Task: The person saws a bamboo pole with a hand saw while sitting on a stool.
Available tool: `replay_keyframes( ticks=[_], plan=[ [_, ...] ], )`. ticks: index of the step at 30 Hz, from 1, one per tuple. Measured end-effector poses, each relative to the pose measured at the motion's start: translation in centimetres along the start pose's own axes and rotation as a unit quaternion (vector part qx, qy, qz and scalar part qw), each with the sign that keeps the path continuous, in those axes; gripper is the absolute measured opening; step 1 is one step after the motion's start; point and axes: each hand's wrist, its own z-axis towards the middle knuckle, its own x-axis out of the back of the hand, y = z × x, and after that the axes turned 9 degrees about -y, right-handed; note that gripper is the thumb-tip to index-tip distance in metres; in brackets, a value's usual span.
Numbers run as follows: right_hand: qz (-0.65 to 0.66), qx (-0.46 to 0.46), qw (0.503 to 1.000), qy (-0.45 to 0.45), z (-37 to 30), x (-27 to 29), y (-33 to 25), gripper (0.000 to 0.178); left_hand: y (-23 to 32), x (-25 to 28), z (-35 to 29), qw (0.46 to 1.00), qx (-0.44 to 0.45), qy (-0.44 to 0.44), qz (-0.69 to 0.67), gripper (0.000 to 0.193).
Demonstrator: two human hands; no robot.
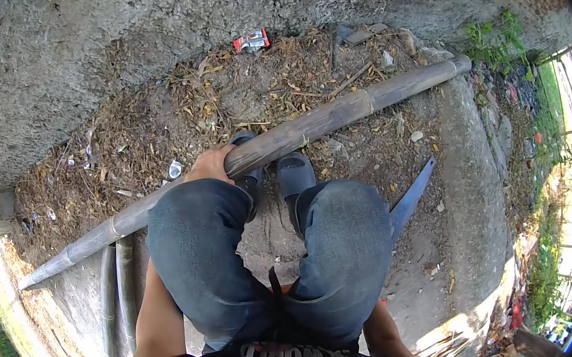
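A long grey-brown bamboo pole (pixel 322 120) lies slantwise before me, from low on the left to high on the right. My left hand (pixel 209 165) grips it just beyond my left knee, part of the hand being hidden by the knee. Beside my right knee a saw blade (pixel 413 198) sticks out, bluish and tapering, its tip pointing away from me. My right forearm (pixel 383 331) passes under my right thigh, which hides the hand and the saw's handle, so whether that hand holds the saw does not show.
Two thinner bamboo poles (pixel 116 299) lie under the long pole at the left. A rough grey wall (pixel 208 9) rises ahead. Dry leaves and litter, including a red wrapper (pixel 251 41), cover the dirt. My dark shoes (pixel 295 174) stand near the pole. A concrete ledge (pixel 473 191) runs along the right.
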Motion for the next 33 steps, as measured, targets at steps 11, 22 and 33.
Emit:
replay_keyframes(
  ticks=[11, 22, 33],
  plan=[
    [0.144, 0.025, 0.963, 0.227, 8.1, 0.3, 1.5, 0.060, -6.6, -4.0, 6.9, 0.992, -0.118, -0.044, 0.018, 0.097],
    [0.550, 0.053, 0.796, 0.246, 3.0, 7.2, -3.1, 0.080, -9.7, -5.1, 4.3, 0.930, -0.239, 0.089, 0.265, 0.087],
    [0.641, 0.142, 0.721, 0.220, -1.7, 23.8, -21.8, 0.016, -3.7, -6.0, 4.1, 0.979, -0.057, -0.063, 0.185, 0.109]
  ],
)
